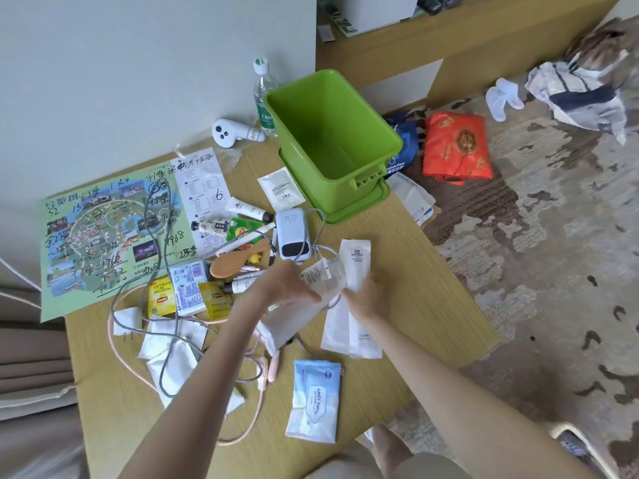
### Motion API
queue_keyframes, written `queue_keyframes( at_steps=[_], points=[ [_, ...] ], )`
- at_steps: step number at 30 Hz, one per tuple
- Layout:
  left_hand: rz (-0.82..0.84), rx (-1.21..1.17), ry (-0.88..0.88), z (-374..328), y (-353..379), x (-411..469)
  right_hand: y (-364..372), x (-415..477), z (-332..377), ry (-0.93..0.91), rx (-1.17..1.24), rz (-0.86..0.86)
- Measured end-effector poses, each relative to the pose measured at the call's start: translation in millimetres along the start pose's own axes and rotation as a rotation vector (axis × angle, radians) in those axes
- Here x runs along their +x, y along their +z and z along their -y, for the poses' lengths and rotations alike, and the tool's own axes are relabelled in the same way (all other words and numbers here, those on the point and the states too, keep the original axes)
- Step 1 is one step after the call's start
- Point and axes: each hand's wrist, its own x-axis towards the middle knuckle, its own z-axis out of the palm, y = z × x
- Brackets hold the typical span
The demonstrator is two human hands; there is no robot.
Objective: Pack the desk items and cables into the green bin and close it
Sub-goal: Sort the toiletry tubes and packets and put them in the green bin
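Packing barely begun: bin empty, bench crowded.
The green bin point(328, 133) stands open and empty at the far edge of the bench point(415, 288), on what looks like its lid point(378, 198); the left hand point(280, 288) and the right hand point(368, 300) both curl their fingers round a bundle of white packets point(356, 261) above the bench, near the bin; power bank point(293, 236), cables point(164, 340) and wipes pack point(316, 399) (nearly everything, it seems) lie unpacked; closing comes last.

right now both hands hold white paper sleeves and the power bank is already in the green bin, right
No: the head view shows the green bin empty, the power bank on the desk. The left hand and right hand do hold white paper sleeves.
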Motion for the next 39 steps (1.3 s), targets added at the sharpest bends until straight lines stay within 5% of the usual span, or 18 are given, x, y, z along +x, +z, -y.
queue_keyframes(
  at_steps=[9, 19, 23, 33, 39],
  points=[
    [-0.073, 0.16, -0.009, 30.2, -6.0, -20.7, 0.6, -9.2, 13.0, 0.095, -0.119, -0.057],
    [-0.265, -0.275, 0.072, 27.1, -5.2, -23.7, -18.3, 1.2, -4.5, 0.202, 0.16, 0.055],
    [-0.285, -0.285, 0.084, 24.9, -6.9, -23.5, -26.9, 1.9, -13.3, 0.115, 0.338, 0.062],
    [-0.441, -0.449, 0.212, -24.5, -29.4, -23.0, -99.1, -6.6, 19.9, -0.19, 0.481, -0.312],
    [-0.539, -0.531, 0.246, -55.6, -78.6, -9.9, -156.5, 21.1, 97.7, -0.411, 0.641, -0.258]
  ],
)
